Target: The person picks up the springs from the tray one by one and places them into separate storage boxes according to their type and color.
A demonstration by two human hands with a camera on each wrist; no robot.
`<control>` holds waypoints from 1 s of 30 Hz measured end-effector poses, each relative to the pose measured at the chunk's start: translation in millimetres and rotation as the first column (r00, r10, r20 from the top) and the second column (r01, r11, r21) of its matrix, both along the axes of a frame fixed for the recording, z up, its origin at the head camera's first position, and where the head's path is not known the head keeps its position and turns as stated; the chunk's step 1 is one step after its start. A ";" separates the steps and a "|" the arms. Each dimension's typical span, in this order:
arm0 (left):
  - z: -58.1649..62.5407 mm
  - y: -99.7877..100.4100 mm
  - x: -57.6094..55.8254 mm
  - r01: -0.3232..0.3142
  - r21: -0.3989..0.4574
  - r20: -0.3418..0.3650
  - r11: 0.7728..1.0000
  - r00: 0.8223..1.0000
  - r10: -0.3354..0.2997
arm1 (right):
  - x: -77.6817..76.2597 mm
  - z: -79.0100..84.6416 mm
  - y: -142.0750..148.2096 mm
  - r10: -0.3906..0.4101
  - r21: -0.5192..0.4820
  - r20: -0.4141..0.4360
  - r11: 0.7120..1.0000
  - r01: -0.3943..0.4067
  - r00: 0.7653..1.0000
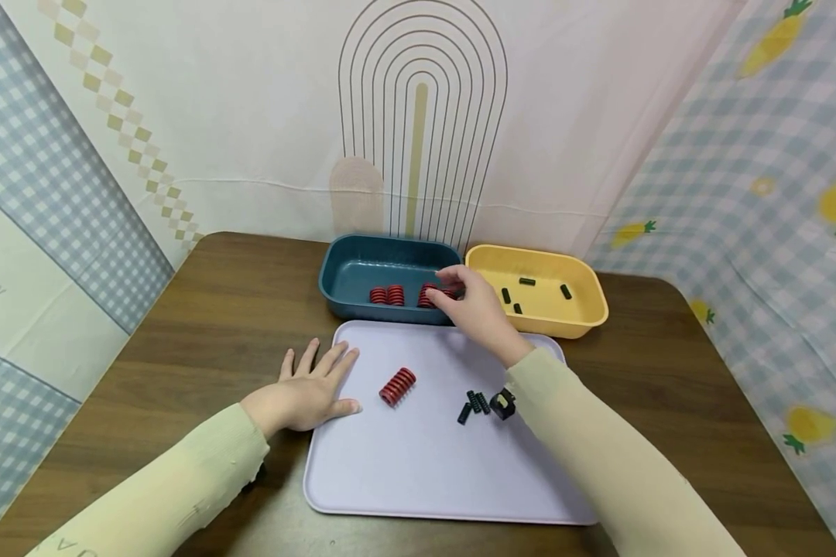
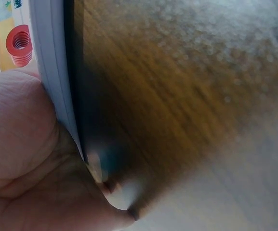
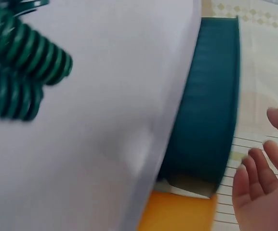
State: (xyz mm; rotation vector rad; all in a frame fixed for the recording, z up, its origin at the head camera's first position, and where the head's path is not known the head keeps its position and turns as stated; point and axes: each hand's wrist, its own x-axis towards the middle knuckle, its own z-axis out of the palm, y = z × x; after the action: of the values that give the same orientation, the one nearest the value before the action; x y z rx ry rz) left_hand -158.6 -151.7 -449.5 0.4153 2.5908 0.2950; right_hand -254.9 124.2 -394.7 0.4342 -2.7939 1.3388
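My left hand (image 1: pixel 299 396) lies spread over the left edge of the lilac tray (image 1: pixel 418 472), fingers splayed. Over the right end of the teal bin (image 1: pixel 390 313) hovers my right hand (image 1: pixel 477 309), its fingers loosely curved with nothing held between them in the right wrist view. Red coil springs (image 1: pixel 395 295) lie along the near side of that bin, some partly behind the fingers. One longer red spring (image 1: pixel 398 386) rests on the tray. Several small dark green springs (image 1: pixel 476 401) sit grouped to its right, seen large in the right wrist view.
A yellow bin (image 1: pixel 592 317) stands right of the teal one, with several dark green springs (image 1: pixel 527 281) scattered inside. Both bins stand behind the tray on a brown wooden table (image 1: pixel 251 302). Patterned cloth (image 1: pixel 251 116) hangs behind and at both sides.
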 end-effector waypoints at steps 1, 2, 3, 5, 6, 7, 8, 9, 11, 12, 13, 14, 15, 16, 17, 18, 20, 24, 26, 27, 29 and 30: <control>0.0 0.0 0.0 -0.001 -0.002 0.000 1.000 1.000 0.001 | 2.7 2.0 3.1 0.011 -0.004 0.005 1.000 -0.011 1.000; -0.1 0.0 0.0 0.000 -0.004 -0.001 1.000 1.000 0.000 | 5.6 4.3 6.4 0.029 -0.013 0.015 1.000 -0.029 0.999; 0.1 0.1 0.0 0.000 -0.007 0.001 1.000 1.000 0.000 | 8.8 6.0 10.0 0.050 -0.022 0.028 0.999 -0.049 0.998; 0.8 0.2 0.3 -0.001 -0.005 0.001 1.000 1.000 0.001 | 15.6 9.4 17.3 0.087 -0.026 0.056 0.996 -0.085 0.995; 1.1 0.2 0.4 -0.001 0.000 -0.002 1.000 1.000 0.001 | 19.3 10.8 21.0 0.105 -0.022 0.070 0.994 -0.104 0.992; 1.6 0.3 0.6 -0.003 0.004 -0.003 1.000 1.000 0.003 | 23.1 12.0 24.7 0.123 -0.020 0.086 0.992 -0.121 0.989; 1.9 0.3 0.9 -0.002 0.009 -0.006 1.000 1.000 0.002 | 26.9 12.9 28.2 0.141 -0.014 0.099 0.990 -0.140 0.985; 2.3 0.3 1.1 -0.003 0.014 -0.009 1.000 1.000 0.003 | 30.5 13.2 31.9 0.155 -0.002 0.109 0.988 -0.156 0.982; 2.6 -0.2 1.5 -0.002 0.019 -0.014 1.000 1.000 0.002 | 38.0 13.6 39.1 0.189 0.025 0.125 0.981 -0.193 0.974; 2.5 -0.3 1.7 -0.001 0.020 -0.016 1.000 1.000 0.001 | 41.7 13.1 42.7 0.208 0.038 0.131 0.976 -0.215 0.969; 2.3 -0.4 1.8 0.002 0.020 -0.018 1.000 1.000 -0.001 | 45.2 11.8 46.4 0.221 0.051 0.141 0.972 -0.230 0.965; 2.1 -0.7 2.0 0.004 0.020 -0.020 1.000 1.000 -0.004 | 48.9 10.7 50.2 0.235 0.064 0.150 0.967 -0.247 0.960; 1.8 -0.9 2.1 0.006 0.021 -0.020 1.000 1.000 -0.006 | 52.5 9.3 54.0 0.245 0.076 0.162 0.963 -0.259 0.956; 1.5 -0.8 2.1 0.008 0.020 -0.020 1.000 1.000 -0.008 | 56.5 8.2 57.9 0.250 0.090 0.174 0.959 -0.269 0.952; 1.3 -0.7 2.0 0.009 0.020 -0.020 1.000 1.000 -0.008 | 60.3 6.8 61.8 0.256 0.105 0.184 0.955 -0.278 0.949; 1.0 -0.5 1.9 0.008 0.020 -0.019 1.000 1.000 -0.008 | 63.6 5.0 65.5 0.263 0.119 0.191 0.950 -0.288 0.946; 0.6 -0.4 1.8 0.006 0.022 -0.017 1.000 1.000 -0.005 | 69.8 1.3 72.5 0.277 0.134 0.207 0.942 -0.307 0.938; -0.8 -0.7 0.7 0.003 0.014 -0.015 1.000 1.000 -0.003 | 78.6 -11.0 85.5 0.314 0.157 0.245 0.921 -0.357 0.917; -1.3 -1.1 0.3 0.006 0.009 -0.017 1.000 1.000 -0.006 | 81.4 -18.5 90.5 0.327 0.155 0.278 0.913 -0.378 0.903; -1.3 -1.2 0.2 0.006 0.011 -0.018 1.000 1.000 -0.006 | 82.6 -22.0 92.6 0.335 0.154 0.288 0.908 -0.389 0.897; -1.0 -1.4 0.3 0.004 0.015 -0.019 1.000 1.000 -0.004 | 84.4 -28.6 95.3 0.347 0.155 0.297 0.902 -0.404 0.889; -0.8 -1.5 0.5 0.004 0.019 -0.020 1.000 1.000 -0.004 | 84.9 -31.5 96.1 0.352 0.155 0.295 0.900 -0.408 0.888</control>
State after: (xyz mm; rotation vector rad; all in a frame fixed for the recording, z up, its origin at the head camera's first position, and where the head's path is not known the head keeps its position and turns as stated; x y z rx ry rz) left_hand -158.1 -153.1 -450.3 0.4320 2.6078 0.3166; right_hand -170.0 220.3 -426.3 0.9276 -3.2145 1.2297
